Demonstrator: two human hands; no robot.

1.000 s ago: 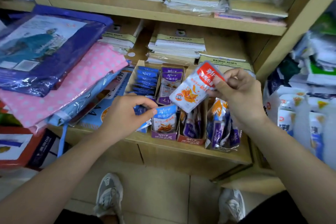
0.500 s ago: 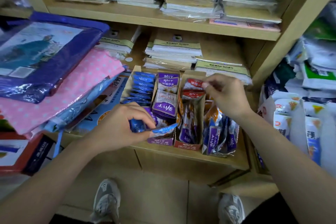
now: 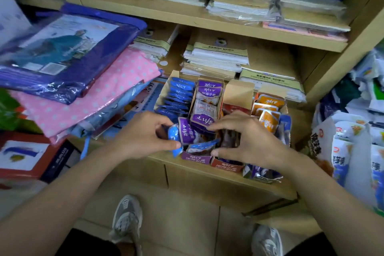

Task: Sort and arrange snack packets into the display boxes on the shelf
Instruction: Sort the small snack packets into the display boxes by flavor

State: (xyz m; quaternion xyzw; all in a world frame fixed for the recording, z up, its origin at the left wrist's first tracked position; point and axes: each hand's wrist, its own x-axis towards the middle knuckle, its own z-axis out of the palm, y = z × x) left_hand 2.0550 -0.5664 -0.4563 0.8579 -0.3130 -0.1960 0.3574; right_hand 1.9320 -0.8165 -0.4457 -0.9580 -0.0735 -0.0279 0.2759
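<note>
The red packet has left the right hand and sits at the back of the red box. That hand, loose and empty, now hovers over the box's front. The left hand still pinches a blue packet, unsorted, just beside the purple box.

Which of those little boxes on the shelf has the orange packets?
The rightmost box in the row, with orange packets standing in it. The leftmost holds blue packets, the next one purple packets.
</note>
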